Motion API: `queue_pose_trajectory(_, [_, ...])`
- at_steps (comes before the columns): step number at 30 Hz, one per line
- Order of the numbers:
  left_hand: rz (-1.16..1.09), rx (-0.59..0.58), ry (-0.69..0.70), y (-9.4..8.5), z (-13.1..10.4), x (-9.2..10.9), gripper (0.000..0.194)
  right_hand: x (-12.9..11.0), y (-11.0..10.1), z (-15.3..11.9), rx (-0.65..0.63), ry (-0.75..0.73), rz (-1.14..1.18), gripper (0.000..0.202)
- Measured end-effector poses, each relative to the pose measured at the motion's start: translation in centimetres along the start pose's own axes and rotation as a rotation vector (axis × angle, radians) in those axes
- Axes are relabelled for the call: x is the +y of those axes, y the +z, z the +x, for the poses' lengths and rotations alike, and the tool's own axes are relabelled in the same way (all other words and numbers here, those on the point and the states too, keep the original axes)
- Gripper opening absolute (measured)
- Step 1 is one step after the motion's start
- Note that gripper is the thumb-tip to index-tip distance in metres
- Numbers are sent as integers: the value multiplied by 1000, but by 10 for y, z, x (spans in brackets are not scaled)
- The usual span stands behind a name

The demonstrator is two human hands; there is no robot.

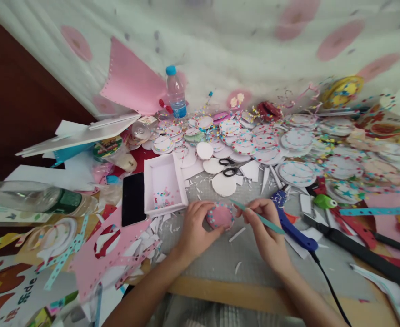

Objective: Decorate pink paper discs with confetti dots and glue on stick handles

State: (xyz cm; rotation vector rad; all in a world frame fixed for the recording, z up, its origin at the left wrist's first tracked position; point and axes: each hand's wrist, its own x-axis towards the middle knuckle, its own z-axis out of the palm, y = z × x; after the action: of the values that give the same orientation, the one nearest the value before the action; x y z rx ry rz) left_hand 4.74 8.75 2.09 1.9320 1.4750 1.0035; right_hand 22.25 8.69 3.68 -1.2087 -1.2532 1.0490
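My left hand (196, 229) grips a small round pink disc (220, 215) by its edge, fingers behind and thumb in front. Small blue and pale dots run around the disc's rim. In my right hand (264, 227) a slim teal pointed tool (270, 224), like tweezers, is pinched between thumb and fingers; its narrow end reaches just above the disc. Whether the tip touches the disc I cannot tell. Left of the disc stands a white open box (166, 184) with tiny pink, red and blue bits on its floor. White paper rounds (224, 185) lie just beyond the disc.
Black-handled scissors (230, 171) lie past the rounds. A blue glue gun (293, 227) with a cord is right of my right hand. Many decorated white discs (297, 173) are piled at the back. A phone (133, 199) lies left, and a water bottle (176, 93) stands behind.
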Motion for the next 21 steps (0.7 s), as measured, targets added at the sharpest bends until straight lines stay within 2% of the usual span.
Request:
queue_pose_trajectory(5, [36, 39, -6, 3, 1, 7, 35, 3, 3, -2, -36, -12, 6, 8])
queue_pose_trajectory(12, [112, 56, -24, 3, -4, 12, 50, 5, -3, -4, 37, -32, 51, 9])
queue_pose_trajectory(15, [131, 53, -4, -9, -10, 18, 60, 6, -6, -3, 71, -44, 57, 9])
queue_pose_trajectory(18, [194, 86, 52, -31, -20, 25, 50, 1, -14, -5, 95, -45, 10, 15])
queue_pose_trajectory(21, [372, 238, 67, -56, -31, 21, 40, -13, -28, -5, 87, -78, -118, 15])
